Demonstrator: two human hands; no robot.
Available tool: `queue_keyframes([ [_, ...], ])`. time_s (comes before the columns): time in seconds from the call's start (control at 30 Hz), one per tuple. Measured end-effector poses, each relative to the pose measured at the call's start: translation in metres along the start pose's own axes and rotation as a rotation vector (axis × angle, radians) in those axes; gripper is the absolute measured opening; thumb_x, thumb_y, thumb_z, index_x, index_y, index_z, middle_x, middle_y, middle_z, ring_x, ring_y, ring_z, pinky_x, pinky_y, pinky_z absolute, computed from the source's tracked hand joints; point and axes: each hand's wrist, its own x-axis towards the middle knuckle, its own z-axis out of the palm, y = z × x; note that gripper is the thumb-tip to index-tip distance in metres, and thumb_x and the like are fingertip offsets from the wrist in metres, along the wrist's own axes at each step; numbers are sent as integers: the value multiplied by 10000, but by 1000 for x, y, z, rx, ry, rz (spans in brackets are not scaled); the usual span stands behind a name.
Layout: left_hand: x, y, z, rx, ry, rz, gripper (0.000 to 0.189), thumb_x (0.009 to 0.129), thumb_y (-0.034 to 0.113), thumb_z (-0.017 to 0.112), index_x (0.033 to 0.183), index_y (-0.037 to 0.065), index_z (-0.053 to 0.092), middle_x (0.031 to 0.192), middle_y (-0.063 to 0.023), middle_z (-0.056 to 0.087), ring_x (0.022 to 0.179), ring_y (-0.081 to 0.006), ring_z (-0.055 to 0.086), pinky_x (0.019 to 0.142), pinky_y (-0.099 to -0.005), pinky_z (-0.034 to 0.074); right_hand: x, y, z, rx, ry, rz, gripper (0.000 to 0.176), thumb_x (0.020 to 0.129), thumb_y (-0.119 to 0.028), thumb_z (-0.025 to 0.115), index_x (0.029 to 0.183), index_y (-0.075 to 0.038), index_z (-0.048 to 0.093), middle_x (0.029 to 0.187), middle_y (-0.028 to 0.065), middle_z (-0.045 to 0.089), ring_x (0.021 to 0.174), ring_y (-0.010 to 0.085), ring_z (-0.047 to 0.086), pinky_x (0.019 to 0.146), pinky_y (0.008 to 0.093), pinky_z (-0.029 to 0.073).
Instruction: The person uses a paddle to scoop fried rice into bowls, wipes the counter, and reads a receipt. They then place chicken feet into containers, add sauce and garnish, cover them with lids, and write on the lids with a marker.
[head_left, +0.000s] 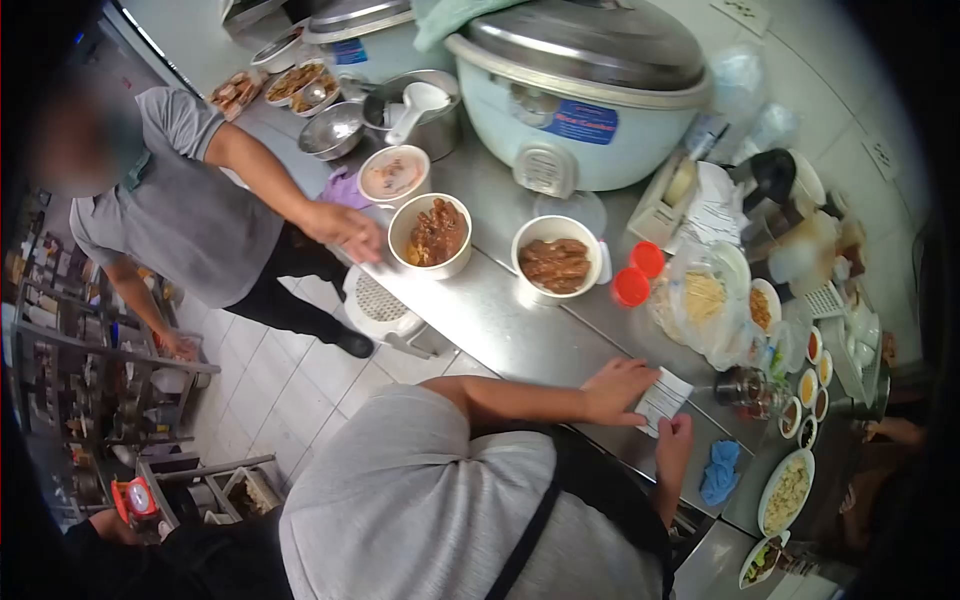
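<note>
A white printed paper slip (664,398) is between my two hands above the steel counter. My left hand (617,391) has its fingers closed on the slip's left edge. From below, my right hand (675,440) pinches the slip's lower right corner. Close to my right hand lies a crumpled blue cloth (720,472). Beyond the slip stands a dark glass jar (745,392). Farther up the counter are a white tub of browned meat strips (555,262) and a second tub with glazed meat (437,235).
Across the counter corner, a person in a grey shirt (215,200) reaches a hand (345,230) toward the tubs. A large rice cooker (590,110) stands at the back. Red lids (632,286), a bagged food (700,300) and several sauce bowls (808,387) line the right side.
</note>
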Motion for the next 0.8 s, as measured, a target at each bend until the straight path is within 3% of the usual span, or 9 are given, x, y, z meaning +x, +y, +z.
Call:
queue_keyframes([
  [0.07,3,-2,6,-53,157,-30,713,599,375,665,1164,35,395,1135,-157,448,1065,-322,408,873,-417,316,5,-11,-6,-39,-62,-101,112,732,-63,511,731,-36,402,657,16,405,613,100,387,553,244,357],
  [0.13,17,8,0,-271,-11,-283,618,650,296,652,1128,-2,399,1044,-156,508,986,-271,483,881,-377,329,11,-12,-9,217,-210,-114,161,734,-6,509,809,-57,376,729,16,403,639,95,408,568,231,370],
  [0.2,27,10,17,-846,49,-345,484,690,183,639,1088,-4,435,959,-120,546,884,-190,526,803,-327,397,16,-16,-18,295,-202,-137,226,714,-5,556,865,-40,391,787,46,420,689,106,450,621,243,402],
  [0.23,30,7,26,-728,90,-346,376,716,97,612,1046,-3,461,919,-82,554,849,-136,516,739,-284,428,19,-21,-27,59,-126,-293,273,708,-7,574,913,-32,396,814,62,437,704,120,462,672,257,412],
  [0.33,51,43,30,-829,247,-369,285,744,57,576,992,14,443,898,-92,557,849,-151,527,750,-277,427,32,-34,-63,471,-276,-351,366,722,39,543,1018,-38,343,962,88,484,900,136,504,748,265,425],
  [0.37,60,68,26,-1002,309,-388,287,752,37,560,1002,25,421,898,-102,555,845,-156,531,748,-276,430,41,-25,-71,415,-208,-493,396,712,14,558,1064,-52,389,899,106,534,841,173,542,720,270,427],
  [0.43,82,102,25,-1115,371,-300,301,759,13,536,1019,41,386,857,-91,543,805,-146,529,727,-268,436,33,-71,-132,49,-338,-391,380,736,-42,540,1095,-104,429,901,109,558,824,204,561,719,284,436],
  [0.53,98,115,27,-1130,406,-150,320,773,41,537,1039,57,359,802,-61,518,738,-138,529,686,-261,438,67,-102,-208,-559,-175,-677,284,768,-110,500,1050,-144,503,935,99,565,826,228,566,721,297,439],
  [0.8,51,9,76,-343,497,-309,379,748,24,475,1100,2,337,744,-61,492,677,-152,504,645,-266,416,199,-235,-558,-336,1190,-966,246,780,-29,380,973,-90,519,898,178,576,832,314,557,725,352,424],
])
